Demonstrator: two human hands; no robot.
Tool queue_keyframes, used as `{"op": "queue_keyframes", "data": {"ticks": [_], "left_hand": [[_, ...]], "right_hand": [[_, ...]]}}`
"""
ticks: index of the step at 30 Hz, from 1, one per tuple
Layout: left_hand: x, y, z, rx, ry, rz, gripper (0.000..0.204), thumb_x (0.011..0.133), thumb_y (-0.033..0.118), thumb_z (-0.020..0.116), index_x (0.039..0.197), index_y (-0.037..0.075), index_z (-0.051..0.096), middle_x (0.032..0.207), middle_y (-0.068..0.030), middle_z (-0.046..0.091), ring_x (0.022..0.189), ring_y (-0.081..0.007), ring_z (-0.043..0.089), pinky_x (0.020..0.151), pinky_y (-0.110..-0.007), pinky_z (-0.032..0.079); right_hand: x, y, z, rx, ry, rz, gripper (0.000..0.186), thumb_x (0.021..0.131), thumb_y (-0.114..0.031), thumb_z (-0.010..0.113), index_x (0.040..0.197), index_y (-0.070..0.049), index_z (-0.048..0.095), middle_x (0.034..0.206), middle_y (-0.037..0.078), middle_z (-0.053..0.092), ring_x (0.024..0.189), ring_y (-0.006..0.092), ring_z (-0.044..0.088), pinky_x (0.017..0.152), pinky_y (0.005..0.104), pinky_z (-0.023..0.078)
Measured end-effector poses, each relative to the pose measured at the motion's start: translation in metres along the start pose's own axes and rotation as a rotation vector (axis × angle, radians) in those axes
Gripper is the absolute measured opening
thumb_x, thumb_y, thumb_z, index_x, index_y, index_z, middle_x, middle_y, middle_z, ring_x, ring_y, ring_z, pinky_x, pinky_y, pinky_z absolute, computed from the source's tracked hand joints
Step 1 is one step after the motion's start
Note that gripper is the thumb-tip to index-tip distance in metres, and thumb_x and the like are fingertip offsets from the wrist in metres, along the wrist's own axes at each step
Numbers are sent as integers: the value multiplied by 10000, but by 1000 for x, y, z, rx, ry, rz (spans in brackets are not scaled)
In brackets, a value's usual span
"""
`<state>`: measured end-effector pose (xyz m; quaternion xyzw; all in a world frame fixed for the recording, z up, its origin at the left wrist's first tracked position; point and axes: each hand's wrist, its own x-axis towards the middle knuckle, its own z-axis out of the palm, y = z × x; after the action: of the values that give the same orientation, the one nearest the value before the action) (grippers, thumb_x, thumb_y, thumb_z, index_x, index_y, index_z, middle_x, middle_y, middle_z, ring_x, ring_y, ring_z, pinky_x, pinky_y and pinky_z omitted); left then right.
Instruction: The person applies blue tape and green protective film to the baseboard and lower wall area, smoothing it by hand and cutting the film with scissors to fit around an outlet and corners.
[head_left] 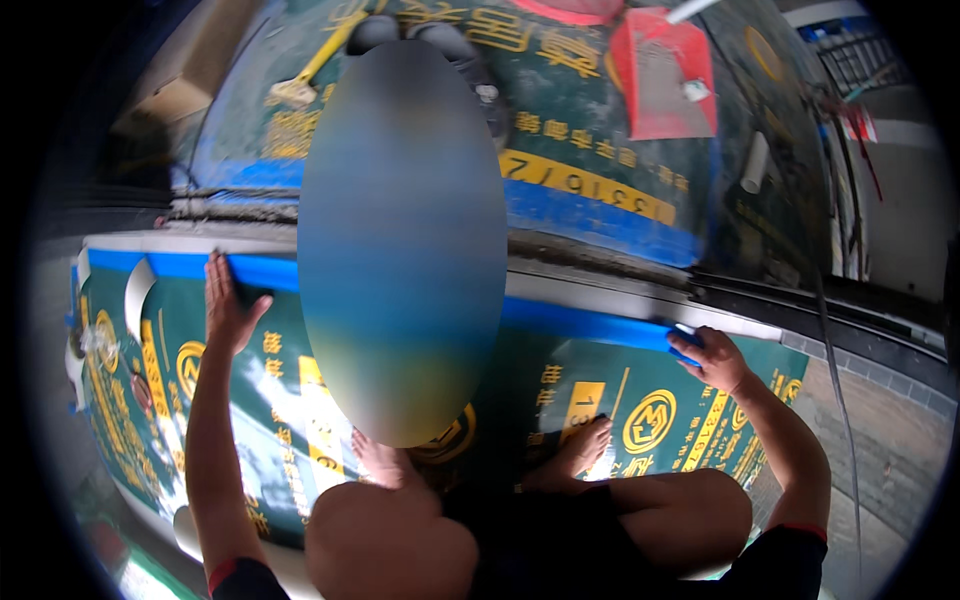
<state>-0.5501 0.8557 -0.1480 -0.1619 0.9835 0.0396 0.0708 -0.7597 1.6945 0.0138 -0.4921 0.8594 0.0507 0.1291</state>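
My left hand (pixel 230 315) lies flat on the far edge of a green printed protective sheet (pixel 540 345), fingers stretched out and thumb apart, touching the blue tape strip (pixel 265 270) that runs along that edge. At the strip's right end, my right hand (pixel 718 360) is closed around a small blue roll of tape (pixel 686 345), partly hidden by the fingers. My bare feet rest on the sheet between my hands. A blurred oval covers the middle of the view and hides the strip there.
Beyond a dark floor track (pixel 620 262) lies another green sheet with a red dustpan (pixel 662 80), a yellow-handled brush (pixel 315 65) and dark shoes (pixel 440 40). A white tube (pixel 754 162) lies at right. A cable (pixel 835 370) runs down the right side. One curled white flap (pixel 140 285) stands up left.
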Motion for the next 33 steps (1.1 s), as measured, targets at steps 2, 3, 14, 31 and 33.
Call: {"op": "queue_keyframes", "data": {"ticks": [2, 3, 14, 31, 33], "left_hand": [[-1, -8, 5, -2, 55, 55, 1212, 845, 639, 703, 1624, -16, 45, 1707, -213, 63, 1576, -409, 50, 1275, -483, 110], [-2, -7, 6, -9, 64, 68, 1203, 850, 647, 692, 1627, -5, 48, 1707, -211, 67, 1575, -412, 55, 1273, -487, 114], [2, -3, 7, 2, 136, 110, 1210, 836, 805, 545, 1636, 33, 68, 1708, -188, 97, 1572, -414, 78, 1268, -513, 133], [3, -8, 7, -4, 65, 86, 1167, 869, 750, 576, 1641, 52, 48, 1714, -173, 80, 1577, -403, 55, 1272, -501, 120], [6, -5, 7, -17, 47, 96, 1156, 876, 732, 588, 1641, 50, 52, 1712, -181, 79, 1575, -409, 57, 1271, -500, 125]], "right_hand": [[-10, -6, -6, 50, -58, -1, 777, 807, -207, 834, 1493, -360, 502, 842, 74, 543, 695, 234, 574, 641, 358, 537], [-15, -9, -6, 66, -87, -1, 790, 810, -206, 834, 1502, -373, 491, 810, 65, 536, 671, 224, 568, 623, 353, 537], [-19, 4, 12, -120, -390, 191, 881, 863, -292, 785, 1572, -500, 305, 886, 89, 556, 753, 241, 635, 608, 343, 551], [65, 9, 9, -27, -873, 451, 671, 1005, -135, 535, 1561, -475, 376, 1080, 145, 624, 923, 267, 679, 785, 401, 531], [64, 10, 14, -28, -878, 457, 661, 1009, -155, 545, 1564, -472, 373, 1100, 146, 630, 956, 264, 677, 786, 399, 532]]}}
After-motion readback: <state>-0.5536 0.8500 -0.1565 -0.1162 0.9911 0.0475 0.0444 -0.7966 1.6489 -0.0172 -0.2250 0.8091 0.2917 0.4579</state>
